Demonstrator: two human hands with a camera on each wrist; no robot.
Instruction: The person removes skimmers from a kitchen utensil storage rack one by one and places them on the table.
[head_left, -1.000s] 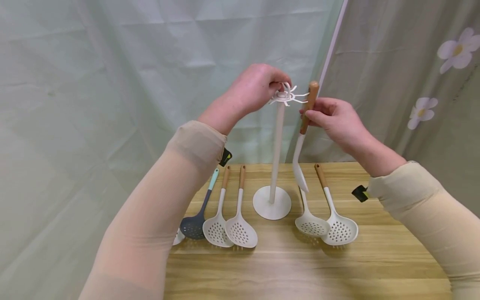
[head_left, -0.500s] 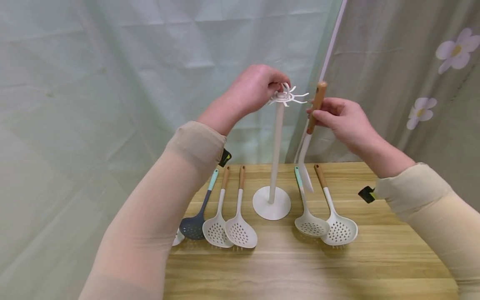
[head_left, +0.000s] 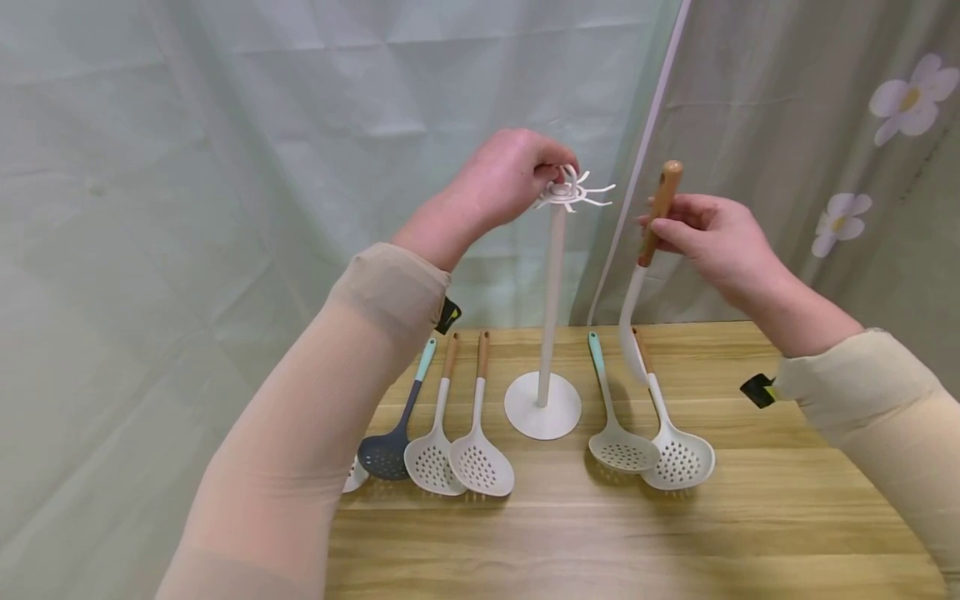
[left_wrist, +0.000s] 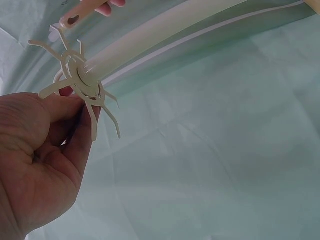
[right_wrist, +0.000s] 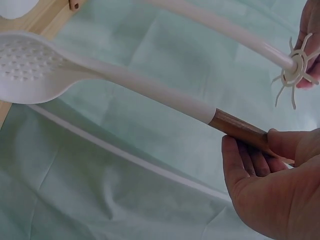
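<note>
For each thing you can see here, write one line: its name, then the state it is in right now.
Stand: upright on the table, hooks bare.
Left hand: pinching a hook at the stand's top.
Right hand: gripping the held skimmer's wooden handle.
Held skimmer: in the air, head down, apart from the hooks.
Dark skimmer: flat on the table.
</note>
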